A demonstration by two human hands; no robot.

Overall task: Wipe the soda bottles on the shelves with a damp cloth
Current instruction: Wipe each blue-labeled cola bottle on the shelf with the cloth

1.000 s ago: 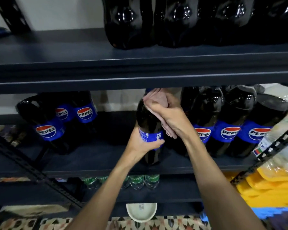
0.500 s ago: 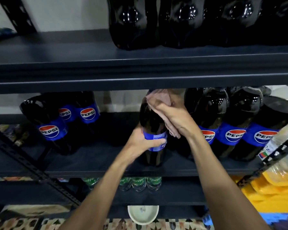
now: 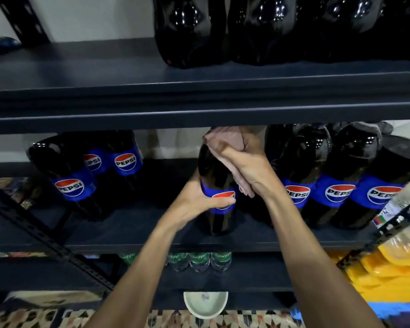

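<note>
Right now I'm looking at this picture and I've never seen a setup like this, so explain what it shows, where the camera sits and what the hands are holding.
No machine here: these are a person's two bare hands, filmed by one camera worn on the head, looking forward and down. The left hand grips a cola bottle at its blue label; the bottle stands on the middle shelf. The right hand holds a pinkish cloth against the bottle's upper part. More bottles stand beside it, a left group and a right row. A white bowl sits lower down.
</note>
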